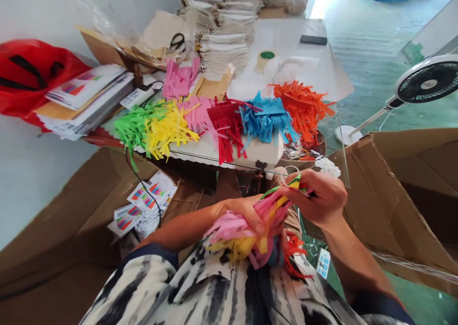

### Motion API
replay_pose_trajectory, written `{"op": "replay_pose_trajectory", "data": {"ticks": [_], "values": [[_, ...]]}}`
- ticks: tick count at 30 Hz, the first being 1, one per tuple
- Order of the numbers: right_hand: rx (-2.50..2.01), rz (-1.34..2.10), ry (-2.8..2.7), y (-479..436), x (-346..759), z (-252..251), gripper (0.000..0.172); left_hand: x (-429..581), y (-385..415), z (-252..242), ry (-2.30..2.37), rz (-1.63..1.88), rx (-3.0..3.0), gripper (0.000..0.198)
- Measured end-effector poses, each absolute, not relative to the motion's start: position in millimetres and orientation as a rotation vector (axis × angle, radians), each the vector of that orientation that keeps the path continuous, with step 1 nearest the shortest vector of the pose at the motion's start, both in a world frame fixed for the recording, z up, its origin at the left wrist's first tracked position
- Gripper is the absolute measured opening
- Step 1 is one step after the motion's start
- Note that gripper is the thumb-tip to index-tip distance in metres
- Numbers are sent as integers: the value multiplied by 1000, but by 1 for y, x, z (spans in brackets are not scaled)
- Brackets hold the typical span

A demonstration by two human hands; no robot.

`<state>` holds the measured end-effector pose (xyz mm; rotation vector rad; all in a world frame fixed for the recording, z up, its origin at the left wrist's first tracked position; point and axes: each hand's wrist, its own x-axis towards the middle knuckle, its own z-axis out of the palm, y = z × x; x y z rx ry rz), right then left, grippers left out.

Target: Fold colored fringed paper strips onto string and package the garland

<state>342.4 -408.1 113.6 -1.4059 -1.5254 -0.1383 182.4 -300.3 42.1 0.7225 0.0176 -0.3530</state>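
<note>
My left hand (248,208) is closed around a bunch of fringed paper tassels (232,229) in pink, yellow, blue and red, held before my chest. The fringes hang down below it. My right hand (320,198) pinches the twisted top ends of the same bunch, where green, yellow and red strips meet. A thin white string loop (291,167) stands up by its fingertips. Across the table's near side lie fringed piles in green (130,124), yellow (166,129), pink (196,112), dark red (227,124), blue (266,117) and orange (302,108).
Stacks of pale folded bundles (225,53) fill the table's back. Tape (266,57), scissors (177,41) and a dark flat object (313,39) lie there too. Cardboard boxes stand left (71,210) and right (393,210). A fan (425,81) stands at right.
</note>
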Motion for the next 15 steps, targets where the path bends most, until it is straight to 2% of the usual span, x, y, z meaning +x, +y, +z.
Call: {"op": "replay_pose_trajectory", "data": {"ticks": [5, 11, 15], "values": [[-1398, -126, -1501, -414, 346, 108, 21, 179, -296, 51, 49, -411, 829, 54], [-1425, 126, -1369, -414, 361, 99, 14, 188, -283, 62, 302, -275, 1181, 35], [-1415, 422, -1303, -412, 369, 92, 34, 189, -269, 71, 297, 19, 1013, 45]]}}
